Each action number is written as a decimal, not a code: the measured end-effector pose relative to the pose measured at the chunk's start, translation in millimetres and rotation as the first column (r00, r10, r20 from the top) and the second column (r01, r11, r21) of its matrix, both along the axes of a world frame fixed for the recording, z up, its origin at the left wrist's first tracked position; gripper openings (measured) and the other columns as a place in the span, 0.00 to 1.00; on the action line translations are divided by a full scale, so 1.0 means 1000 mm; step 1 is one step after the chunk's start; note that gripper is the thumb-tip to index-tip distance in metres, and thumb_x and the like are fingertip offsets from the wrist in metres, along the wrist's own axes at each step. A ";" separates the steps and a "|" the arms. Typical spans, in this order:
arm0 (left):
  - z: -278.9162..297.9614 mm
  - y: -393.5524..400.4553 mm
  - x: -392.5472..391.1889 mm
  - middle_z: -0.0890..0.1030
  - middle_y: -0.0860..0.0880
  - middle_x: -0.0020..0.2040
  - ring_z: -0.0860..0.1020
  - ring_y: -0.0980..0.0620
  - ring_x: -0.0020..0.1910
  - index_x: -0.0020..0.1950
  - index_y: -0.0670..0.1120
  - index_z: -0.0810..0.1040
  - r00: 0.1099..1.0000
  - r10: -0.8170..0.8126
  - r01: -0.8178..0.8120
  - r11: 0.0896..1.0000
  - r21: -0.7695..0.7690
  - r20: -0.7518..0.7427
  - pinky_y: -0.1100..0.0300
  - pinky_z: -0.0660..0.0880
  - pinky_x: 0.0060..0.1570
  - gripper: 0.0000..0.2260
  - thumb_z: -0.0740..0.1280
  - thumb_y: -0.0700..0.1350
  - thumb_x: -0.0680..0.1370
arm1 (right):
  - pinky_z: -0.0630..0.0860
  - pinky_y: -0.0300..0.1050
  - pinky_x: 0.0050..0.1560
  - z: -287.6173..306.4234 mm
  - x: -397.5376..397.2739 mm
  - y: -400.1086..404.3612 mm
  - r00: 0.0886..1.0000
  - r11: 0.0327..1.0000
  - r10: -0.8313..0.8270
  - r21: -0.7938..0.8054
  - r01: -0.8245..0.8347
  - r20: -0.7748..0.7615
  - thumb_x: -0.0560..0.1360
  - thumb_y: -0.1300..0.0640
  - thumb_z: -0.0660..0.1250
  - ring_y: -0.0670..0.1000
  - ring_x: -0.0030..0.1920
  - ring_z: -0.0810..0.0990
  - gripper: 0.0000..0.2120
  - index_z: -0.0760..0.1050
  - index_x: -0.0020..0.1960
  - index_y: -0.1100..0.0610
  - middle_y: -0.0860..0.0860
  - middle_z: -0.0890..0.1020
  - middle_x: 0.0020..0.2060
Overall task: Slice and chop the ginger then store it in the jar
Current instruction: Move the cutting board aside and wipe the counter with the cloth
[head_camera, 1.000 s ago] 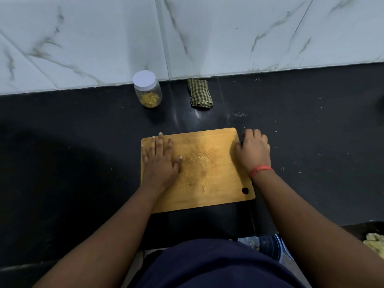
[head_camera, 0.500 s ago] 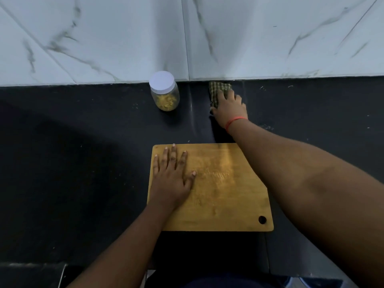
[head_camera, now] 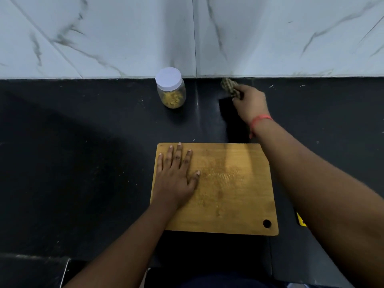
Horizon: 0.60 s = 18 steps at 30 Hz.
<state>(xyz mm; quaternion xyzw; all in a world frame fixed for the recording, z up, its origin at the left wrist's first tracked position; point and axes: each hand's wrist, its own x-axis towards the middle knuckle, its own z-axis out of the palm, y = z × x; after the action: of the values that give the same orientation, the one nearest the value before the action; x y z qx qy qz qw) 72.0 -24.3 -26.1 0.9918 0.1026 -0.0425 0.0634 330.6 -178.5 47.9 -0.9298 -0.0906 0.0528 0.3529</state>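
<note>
Two of our hands are in view above a dark bench point(head_camera: 83, 163). Chopped ginger point(head_camera: 173, 98) sits inside the jar point(head_camera: 170, 88), lid on, standing by the wall, so we judge storing done and only cleanup left. Our left hand point(head_camera: 175, 175) lies flat, fingers spread, on the bare wooden cutting board point(head_camera: 232, 194). Our right hand point(head_camera: 250, 102), well beyond the board, has its fingers curled around a checked cloth point(head_camera: 229, 86).

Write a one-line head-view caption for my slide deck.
Left hand flat on cutting board; right hand grips checked cloth.
</note>
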 end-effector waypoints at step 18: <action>-0.001 0.000 -0.001 0.46 0.46 0.82 0.44 0.45 0.81 0.82 0.51 0.51 1.000 -0.010 0.010 1.000 0.028 0.025 0.42 0.44 0.78 0.32 0.45 0.66 0.82 | 0.54 0.52 0.78 -0.054 -0.179 -0.073 0.969 0.885 0.245 -0.410 -0.220 0.008 0.82 0.50 0.56 0.53 0.79 0.51 0.28 0.55 0.79 0.56 0.53 0.56 0.79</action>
<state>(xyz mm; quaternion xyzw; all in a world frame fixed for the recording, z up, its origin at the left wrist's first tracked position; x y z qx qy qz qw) 70.9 -24.4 -26.6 0.9935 0.0974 -0.0290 0.0506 151.7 -251.6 -5.8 -0.9662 -0.1990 0.0845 0.1404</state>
